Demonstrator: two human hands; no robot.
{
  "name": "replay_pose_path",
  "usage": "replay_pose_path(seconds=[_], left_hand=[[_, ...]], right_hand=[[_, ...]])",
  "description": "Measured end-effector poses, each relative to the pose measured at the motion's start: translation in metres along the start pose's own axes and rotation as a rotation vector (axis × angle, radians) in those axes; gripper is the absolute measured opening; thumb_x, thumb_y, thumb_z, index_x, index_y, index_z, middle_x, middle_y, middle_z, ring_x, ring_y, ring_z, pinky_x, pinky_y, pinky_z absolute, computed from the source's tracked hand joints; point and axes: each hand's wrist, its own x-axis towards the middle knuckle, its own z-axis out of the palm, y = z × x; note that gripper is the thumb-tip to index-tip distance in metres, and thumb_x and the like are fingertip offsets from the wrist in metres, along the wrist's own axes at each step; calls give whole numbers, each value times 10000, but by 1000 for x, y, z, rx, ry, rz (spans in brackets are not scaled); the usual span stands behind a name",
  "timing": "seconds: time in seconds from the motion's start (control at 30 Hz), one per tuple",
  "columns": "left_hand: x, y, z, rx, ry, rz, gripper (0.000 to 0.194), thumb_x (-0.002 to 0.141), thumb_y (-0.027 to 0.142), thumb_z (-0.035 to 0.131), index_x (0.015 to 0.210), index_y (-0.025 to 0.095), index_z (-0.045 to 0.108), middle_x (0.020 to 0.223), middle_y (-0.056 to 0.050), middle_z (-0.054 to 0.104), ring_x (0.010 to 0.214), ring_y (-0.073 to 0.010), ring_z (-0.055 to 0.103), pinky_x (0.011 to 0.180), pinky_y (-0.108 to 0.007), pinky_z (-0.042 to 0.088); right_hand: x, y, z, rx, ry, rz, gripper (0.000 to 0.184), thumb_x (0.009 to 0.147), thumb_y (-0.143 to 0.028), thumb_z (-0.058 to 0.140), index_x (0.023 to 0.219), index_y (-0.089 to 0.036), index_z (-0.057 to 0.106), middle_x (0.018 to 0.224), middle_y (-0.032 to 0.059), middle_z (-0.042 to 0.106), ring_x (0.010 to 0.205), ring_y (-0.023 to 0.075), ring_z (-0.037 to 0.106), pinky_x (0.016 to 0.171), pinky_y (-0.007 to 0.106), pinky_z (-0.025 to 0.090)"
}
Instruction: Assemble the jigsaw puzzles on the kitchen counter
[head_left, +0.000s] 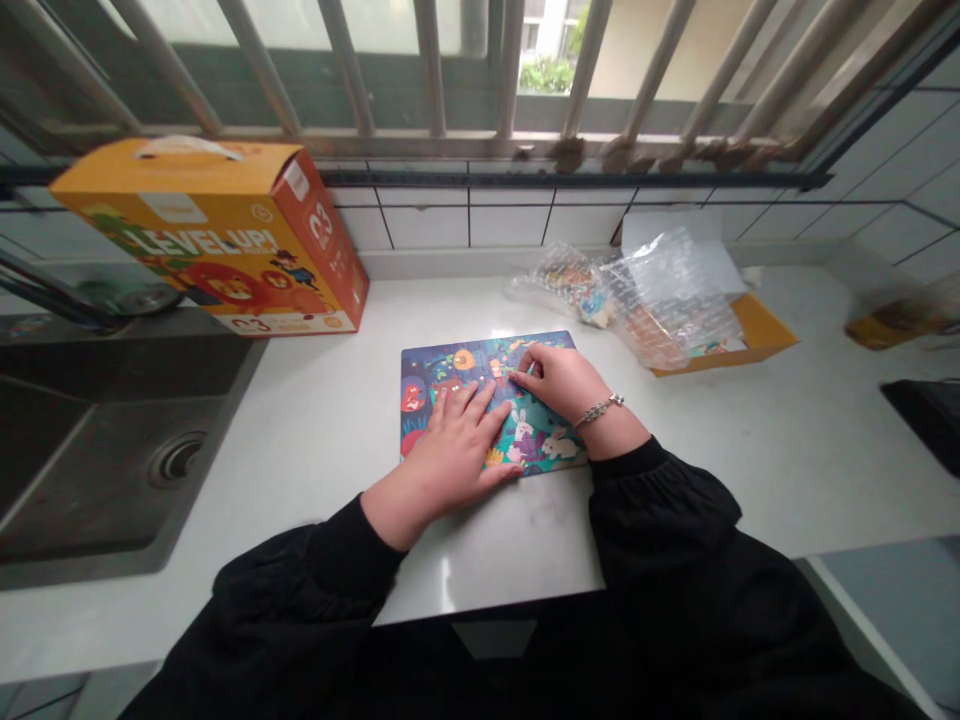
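A colourful jigsaw puzzle with white rabbits on a dark blue and teal ground lies flat on the white counter in front of me. My left hand rests on its left and middle part, palm down with fingers spread, hiding some of the picture. Over the upper right part is my right hand, thumb and fingers pinched together at the puzzle surface. What sits between those fingertips, if anything, is hidden. A chain bracelet circles my right wrist.
An orange LEVEL UP! box stands at the back left beside the sink. Crumpled clear plastic wrap lies on an open yellow box at the back right. Bagged pieces lie left of it. A barred window is behind.
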Motion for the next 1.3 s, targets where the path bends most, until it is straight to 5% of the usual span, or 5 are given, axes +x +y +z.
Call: replay_pose_path(seconds=[0.27, 0.4, 0.53, 1.03, 1.3], left_hand=[[15, 24, 5, -21, 1, 10, 930, 988, 762, 673, 1758, 309, 418, 1909, -151, 154, 1754, -487, 140, 1364, -813, 68], [20, 19, 0, -21, -29, 12, 932, 977, 755, 700, 1752, 306, 444, 1905, -136, 170, 1745, -483, 188, 1372, -794, 117], [22, 11, -6, -10, -31, 13, 939, 962, 746, 734, 1753, 330, 446, 1904, -106, 175, 1745, -465, 208, 1383, -777, 107], [19, -15, -31, -55, -63, 105, 853, 923, 613, 826, 1675, 323, 547, 1882, -119, 272, 1741, -455, 229, 1390, -737, 133], [30, -37, -32, -19, 7, 24, 815, 948, 568, 778, 1680, 285, 559, 1874, -118, 304, 1739, -437, 247, 1409, -712, 87]], right_hand=[[13, 21, -2, -84, 330, 74, 230, 1021, -317, 673, 1155, -191, 813, 1193, 168, 744, 1124, 318, 666, 980, 420, 519], [21, 29, 1, -90, 561, 117, 350, 1014, -379, 669, 1290, -224, 819, 1540, 194, 607, 1451, 413, 512, 1216, 585, 415], [29, 43, 6, -104, 502, 125, 433, 980, -381, 684, 1354, -203, 809, 1741, 171, 471, 1582, 458, 383, 1287, 655, 338], [30, 45, -4, 32, 677, -45, 540, 1073, -304, 481, 1513, -56, 672, 1567, 255, 643, 1511, 338, 568, 1306, 543, 448], [1, 53, -19, 330, 635, -122, 466, 1048, -379, 547, 1355, -125, 788, 1459, 227, 721, 1323, 312, 724, 1023, 469, 682]])
